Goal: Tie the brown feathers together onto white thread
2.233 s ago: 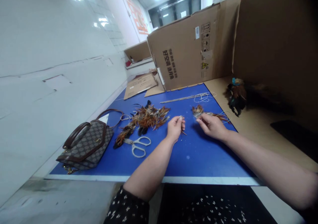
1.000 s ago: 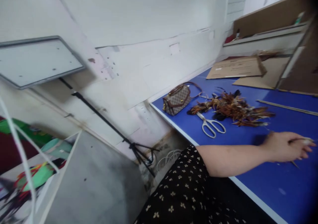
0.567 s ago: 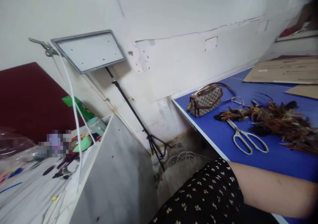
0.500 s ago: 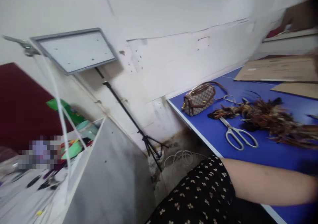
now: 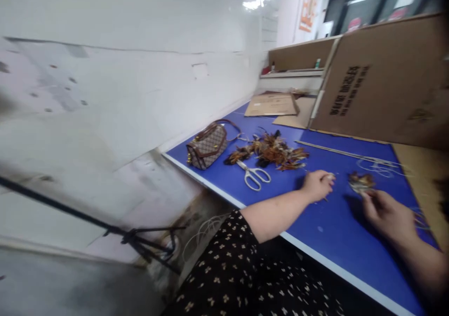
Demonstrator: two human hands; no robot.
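Above the blue table (image 5: 322, 229), my left hand (image 5: 317, 186) is closed, with a small pale bit at its fingertips that is too small to name. My right hand (image 5: 389, 213) pinches a small tuft of brown feathers (image 5: 362, 182) to the right of it. A pile of brown and orange feathers (image 5: 277, 151) lies on the table beyond my left hand. Scissors with pale handles (image 5: 253, 175) rest in front of the pile, their blades by its left end. A brown patterned handbag (image 5: 208, 147) stands left of the feathers, near the wall.
Flat cardboard (image 5: 271, 104) lies at the back of the table. A tall cardboard panel (image 5: 382, 82) stands on the right. Thin rods (image 5: 336, 151) and loose white string (image 5: 379, 166) lie before it. A black tripod stand (image 5: 129, 237) is at the lower left.
The view has swung right. Both hands and the feather tuft now show, along with the tall cardboard panel, while the lamp panel and the cluttered surface on the left have left the frame.
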